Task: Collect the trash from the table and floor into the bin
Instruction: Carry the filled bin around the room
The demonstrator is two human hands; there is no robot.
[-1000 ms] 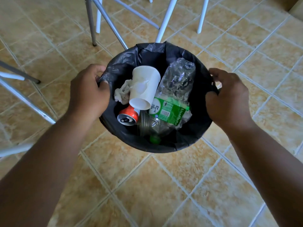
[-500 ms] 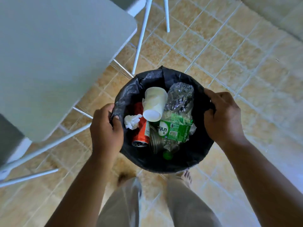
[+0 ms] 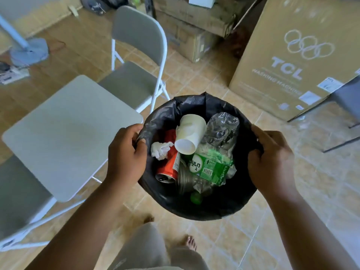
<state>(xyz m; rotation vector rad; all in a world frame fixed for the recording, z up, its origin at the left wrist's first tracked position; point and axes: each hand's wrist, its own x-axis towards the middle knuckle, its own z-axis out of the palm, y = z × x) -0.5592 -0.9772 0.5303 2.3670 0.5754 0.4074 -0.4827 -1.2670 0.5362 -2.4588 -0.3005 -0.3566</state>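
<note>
Two hands hold the black-lined bin [image 3: 214, 207] at centre frame: the left hand [image 3: 126, 152] has its grip closed on the left rim, and the right hand [image 3: 272, 160] grips the right rim. Inside lie a white paper cup [image 3: 190, 136], a crushed plastic bottle [image 3: 218, 145], a red can [image 3: 168, 166] and a crumpled tissue [image 3: 160, 150]. A grey tabletop [image 3: 64, 137] fills the left, a cardboard box [image 3: 292, 61] the upper right.
</note>
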